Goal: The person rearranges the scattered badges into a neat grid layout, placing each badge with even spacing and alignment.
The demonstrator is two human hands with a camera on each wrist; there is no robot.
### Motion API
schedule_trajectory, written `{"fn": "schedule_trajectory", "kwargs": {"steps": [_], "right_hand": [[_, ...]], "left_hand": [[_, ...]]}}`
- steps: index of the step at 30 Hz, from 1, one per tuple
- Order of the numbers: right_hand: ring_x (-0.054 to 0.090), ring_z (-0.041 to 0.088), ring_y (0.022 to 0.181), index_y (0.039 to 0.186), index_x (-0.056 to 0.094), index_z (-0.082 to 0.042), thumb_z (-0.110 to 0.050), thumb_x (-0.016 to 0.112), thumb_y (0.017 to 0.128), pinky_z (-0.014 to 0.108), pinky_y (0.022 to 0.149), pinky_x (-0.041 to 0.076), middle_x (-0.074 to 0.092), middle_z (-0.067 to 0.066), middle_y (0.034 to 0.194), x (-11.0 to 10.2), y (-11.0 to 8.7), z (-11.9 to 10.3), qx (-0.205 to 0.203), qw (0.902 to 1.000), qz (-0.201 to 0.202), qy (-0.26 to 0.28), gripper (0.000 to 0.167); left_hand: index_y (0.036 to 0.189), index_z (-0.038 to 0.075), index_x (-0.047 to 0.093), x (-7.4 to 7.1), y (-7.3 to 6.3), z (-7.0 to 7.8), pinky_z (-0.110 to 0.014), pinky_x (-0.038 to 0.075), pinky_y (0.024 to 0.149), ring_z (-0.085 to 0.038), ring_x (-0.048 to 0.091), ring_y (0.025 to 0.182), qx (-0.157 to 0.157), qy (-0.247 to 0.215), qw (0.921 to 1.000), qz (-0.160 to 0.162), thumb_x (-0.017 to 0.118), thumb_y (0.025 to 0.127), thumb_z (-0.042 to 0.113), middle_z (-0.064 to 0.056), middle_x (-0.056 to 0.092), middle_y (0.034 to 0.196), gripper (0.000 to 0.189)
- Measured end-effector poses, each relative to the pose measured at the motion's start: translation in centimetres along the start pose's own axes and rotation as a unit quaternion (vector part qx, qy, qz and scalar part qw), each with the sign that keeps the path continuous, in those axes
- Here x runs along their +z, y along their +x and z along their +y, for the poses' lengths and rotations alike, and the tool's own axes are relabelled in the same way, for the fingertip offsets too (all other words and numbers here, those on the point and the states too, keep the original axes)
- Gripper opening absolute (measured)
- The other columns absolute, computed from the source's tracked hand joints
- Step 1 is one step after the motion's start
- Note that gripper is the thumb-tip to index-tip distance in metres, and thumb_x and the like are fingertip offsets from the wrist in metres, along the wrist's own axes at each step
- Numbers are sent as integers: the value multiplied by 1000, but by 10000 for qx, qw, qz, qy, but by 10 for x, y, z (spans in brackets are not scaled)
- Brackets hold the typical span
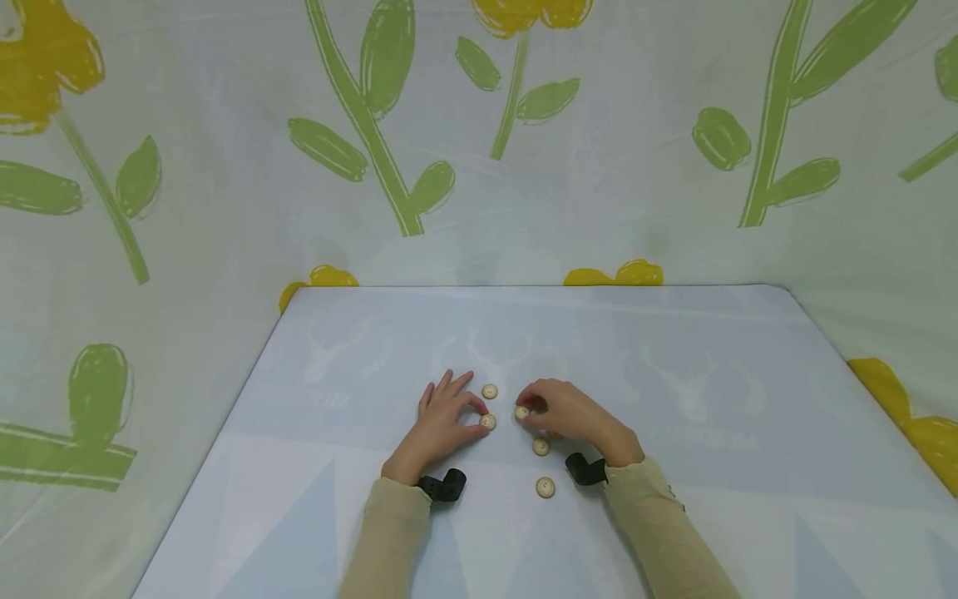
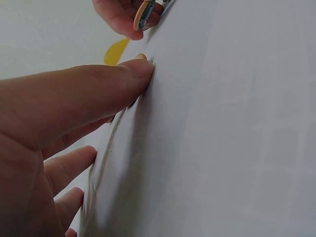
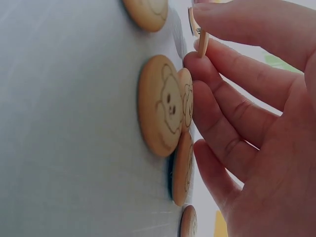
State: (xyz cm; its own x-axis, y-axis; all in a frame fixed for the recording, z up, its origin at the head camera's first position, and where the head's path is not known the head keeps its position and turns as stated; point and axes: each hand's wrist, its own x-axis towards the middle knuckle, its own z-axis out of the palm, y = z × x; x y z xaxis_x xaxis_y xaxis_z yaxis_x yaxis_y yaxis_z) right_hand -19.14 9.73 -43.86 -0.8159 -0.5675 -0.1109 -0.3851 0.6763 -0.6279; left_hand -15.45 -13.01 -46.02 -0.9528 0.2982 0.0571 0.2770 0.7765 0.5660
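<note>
With thumb and index finger, my left hand (image 1: pixel 443 423) pinches a round wooden disc (image 1: pixel 487 422) low over the table; its other fingers are spread out. In the left wrist view the thumb hides most of that disc. Opposite, my right hand (image 1: pixel 570 409) grips a second wooden disc (image 1: pixel 521 412) between thumb and fingertips. The right wrist view shows this disc (image 3: pixel 203 43) edge-on, with a small metal bit at its back. Near the right hand's curled fingers lie several more discs, one with a bear face (image 3: pixel 165 106) drawn on it.
On the white and pale-blue table (image 1: pixel 299 499), one disc (image 1: pixel 490 391) lies beyond the left hand. Two others, a nearer disc (image 1: pixel 545 487) and a farther disc (image 1: pixel 540 447), lie by the right wrist. A flower-patterned cloth (image 1: pixel 599 183) hangs behind the table. Both wrists wear black cameras.
</note>
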Motion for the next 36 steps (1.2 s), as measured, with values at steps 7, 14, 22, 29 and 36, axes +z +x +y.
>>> {"fn": "schedule_trajectory", "kwargs": {"steps": [7,14,22,29,36], "right_hand": [[49,8,81,98,63,-19,-24,65,79,29,76,43,56,-12,89,-1,0,1,-31,10000,22,-84,19],[49,9,83,100,63,-21,-26,65,81,31,78,42,56,-12,92,-7,-2,5,290,9995,-30,72,20],[50,10,86,100,63,-22,-28,65,80,32,80,41,58,-11,95,-9,-2,13,414,9986,-88,304,21],[50,12,82,99,64,-20,-26,65,80,31,76,41,58,-9,92,-13,4,10,471,9987,-16,195,20],[50,11,78,98,64,-16,-25,66,80,29,74,42,58,-8,86,-14,18,12,210,9994,121,-232,21]], "left_hand": [[85,27,59,1,1,0,-52,2,102,-30,7,134,-32,-13,10000,-37,68,75,36,-5,29,143,17],[85,28,59,2,4,-1,-52,1,102,-29,6,134,-18,3,10000,-82,67,75,38,-3,28,144,16],[86,28,59,2,4,-1,-51,1,103,-28,5,135,-55,19,9999,-153,68,75,38,-3,27,144,17],[86,28,59,1,3,-1,-51,1,103,-29,5,134,-62,28,9999,-129,68,75,37,-3,28,144,17],[86,28,59,-1,2,-2,-51,0,103,-29,5,134,-80,0,9998,-190,68,75,37,-4,27,144,17]]}}
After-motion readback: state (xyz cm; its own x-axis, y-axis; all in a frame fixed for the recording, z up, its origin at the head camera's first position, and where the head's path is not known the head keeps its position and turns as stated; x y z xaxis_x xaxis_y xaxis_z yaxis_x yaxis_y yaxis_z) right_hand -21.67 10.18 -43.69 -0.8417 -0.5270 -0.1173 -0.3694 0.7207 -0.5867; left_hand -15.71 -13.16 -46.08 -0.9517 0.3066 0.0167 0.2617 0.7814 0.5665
